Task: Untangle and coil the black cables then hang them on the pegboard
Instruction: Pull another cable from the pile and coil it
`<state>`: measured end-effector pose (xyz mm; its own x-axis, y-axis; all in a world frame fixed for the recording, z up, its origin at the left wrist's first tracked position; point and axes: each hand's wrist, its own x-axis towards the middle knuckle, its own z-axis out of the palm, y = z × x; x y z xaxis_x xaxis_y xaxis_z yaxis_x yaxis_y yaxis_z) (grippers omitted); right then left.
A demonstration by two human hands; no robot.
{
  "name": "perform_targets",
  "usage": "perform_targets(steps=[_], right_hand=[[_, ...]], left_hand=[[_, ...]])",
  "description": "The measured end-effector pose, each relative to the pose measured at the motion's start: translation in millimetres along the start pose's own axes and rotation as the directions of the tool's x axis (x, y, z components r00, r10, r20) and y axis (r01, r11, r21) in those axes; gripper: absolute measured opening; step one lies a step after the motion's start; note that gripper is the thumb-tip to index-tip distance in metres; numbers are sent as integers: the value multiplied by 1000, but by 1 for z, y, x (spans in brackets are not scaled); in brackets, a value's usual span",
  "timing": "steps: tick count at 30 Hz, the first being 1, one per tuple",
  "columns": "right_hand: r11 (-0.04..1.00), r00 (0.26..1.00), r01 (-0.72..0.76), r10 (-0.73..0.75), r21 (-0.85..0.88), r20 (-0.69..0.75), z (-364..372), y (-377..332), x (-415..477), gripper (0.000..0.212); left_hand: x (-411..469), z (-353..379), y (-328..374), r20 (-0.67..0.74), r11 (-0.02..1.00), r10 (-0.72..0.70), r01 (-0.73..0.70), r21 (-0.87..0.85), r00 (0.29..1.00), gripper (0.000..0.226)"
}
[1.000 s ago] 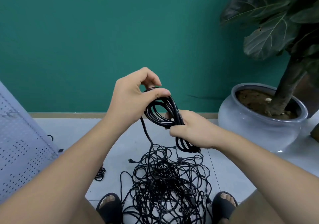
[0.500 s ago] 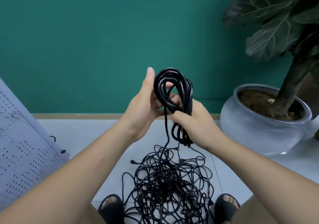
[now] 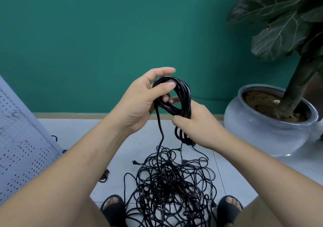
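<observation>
A coil of black cable is held up in front of me over the floor. My right hand grips the coil's lower part, its loops hanging below the fist. My left hand holds the top of the coil, thumb pressed on the strands and fingers curved over them. One strand drops from the coil into a tangled heap of black cables on the floor between my feet. The white pegboard leans at the left edge.
A large grey pot with a broad-leaved plant stands at the right on the tiled floor. A small dark bundle lies near the pegboard's foot. My sandalled feet flank the heap. A green wall stands behind.
My left hand went from flat beside the coil to curling over its top loop. The coil tipped a little to the right; my right hand kept its grip.
</observation>
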<state>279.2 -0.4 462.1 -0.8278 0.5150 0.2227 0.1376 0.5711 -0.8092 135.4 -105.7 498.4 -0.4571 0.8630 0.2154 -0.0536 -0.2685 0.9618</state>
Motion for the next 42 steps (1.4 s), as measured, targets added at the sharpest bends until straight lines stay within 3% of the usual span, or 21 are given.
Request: perform_targets(steps=[2,4,7,12,15,19,22,24,30,36,39,42], right_hand=[[1000,996,-8,7,15,84,0,-2,1,33],[998,985,-28,17,61,170,3,-5,-1,2],[998,967,-32,16,60,254,4,-2,-2,41],[999,971,-44,43,-3,237,-2,0,4,35],[998,963,-59,51,21,265,-2,-1,2,34],[999,961,-29,21,25,277,1,1,4,32],[997,963,-56,39,55,266,2,6,3,35],[991,960,-80,48,108,276,8,10,2,25],[969,965,-106,46,223,260,20,7,1,20],[962,988,-138,120,235,93,27,4,2,30],[958,991,-135,128,253,43,17,6,3,18],[953,991,-112,127,280,-36,4,8,6,24]], left_hand=[[0,1,5,27,997,-40,42,-69,999,36],[0,2,9,44,996,-88,89,-13,995,34],[-1,-3,15,108,971,-196,177,159,975,33],[-3,-6,21,217,970,-222,192,148,951,38],[-2,4,17,103,972,-194,177,155,976,33],[1,12,7,-32,983,-134,137,119,990,9],[4,15,2,-89,986,-90,101,130,992,11],[5,17,-1,-105,990,-88,99,104,991,14],[10,13,3,-136,993,-100,107,43,986,22],[15,16,-3,-223,992,-51,76,102,973,44],[16,11,-10,-164,996,-75,82,39,984,58],[13,3,-32,-40,987,-159,160,5,986,52]])
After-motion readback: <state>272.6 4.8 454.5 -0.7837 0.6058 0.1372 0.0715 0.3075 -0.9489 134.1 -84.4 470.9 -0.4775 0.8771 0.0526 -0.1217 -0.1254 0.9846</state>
